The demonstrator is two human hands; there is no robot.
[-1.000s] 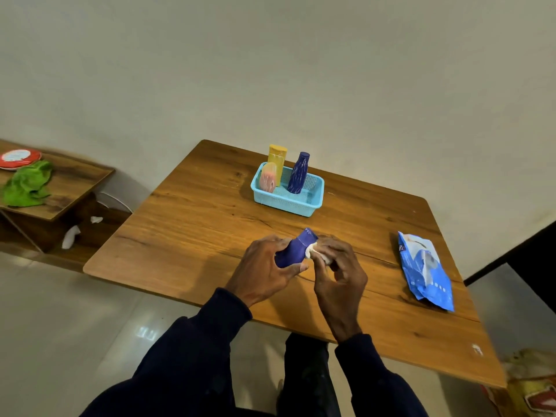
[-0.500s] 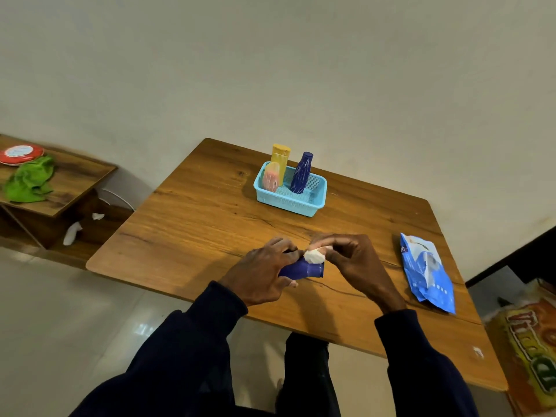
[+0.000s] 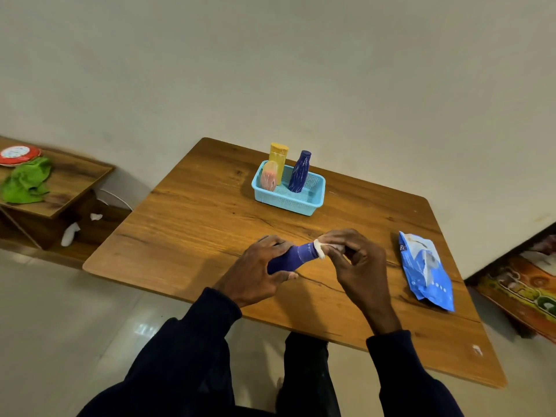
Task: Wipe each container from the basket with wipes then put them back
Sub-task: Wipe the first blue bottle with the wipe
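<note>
Blue bottle: held on its side just above the near half of the table. Wide body gripped in left hand, fingers curled round it. Neck end covered by white wipe, pinched there by right hand.

Judged light, stiff plastic, smooth and likely slick where damp. Best held round the broad body, not the narrow neck.

To the right, lying flat: blue wipes packet, apart from both hands.

Further back: light blue basket, holding upright yellow container, pink container and navy bottle. Return to basket judged not yet due.
</note>
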